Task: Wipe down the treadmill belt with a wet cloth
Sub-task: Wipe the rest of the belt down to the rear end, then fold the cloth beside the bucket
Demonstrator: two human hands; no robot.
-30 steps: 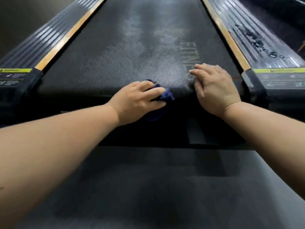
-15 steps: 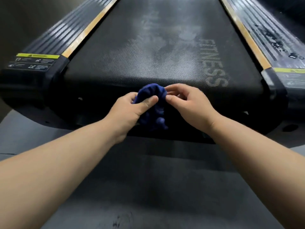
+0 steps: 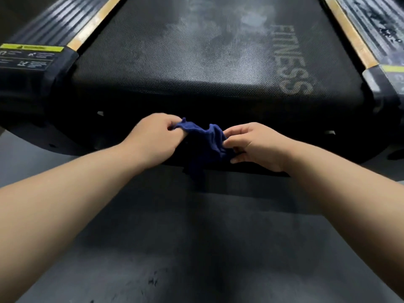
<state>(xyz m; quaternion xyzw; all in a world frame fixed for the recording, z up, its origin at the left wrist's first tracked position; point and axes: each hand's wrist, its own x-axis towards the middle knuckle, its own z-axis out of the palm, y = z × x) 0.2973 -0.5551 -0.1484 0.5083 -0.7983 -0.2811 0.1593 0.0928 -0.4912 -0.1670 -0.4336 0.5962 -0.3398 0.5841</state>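
Lifted off the belt (image 3: 196, 62), the cloth (image 3: 203, 138) is being pinched and spread by left hand (image 3: 153, 138) and right hand (image 3: 258, 145), seemingly for refolding.

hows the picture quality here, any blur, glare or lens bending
Head view: dim overall; a pale sheen glares off the middle of the belt; the wide lens bows its near edge; the left hand and right hand look slightly soft; the lower folds of the cloth sink into shadow.

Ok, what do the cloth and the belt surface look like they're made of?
Blue cloth: soft, matte woven or terry-like fabric, judging by its limp, crumpled folds. Treadmill belt: probably black rubber or PVC, matte, with a fine dimpled texture.
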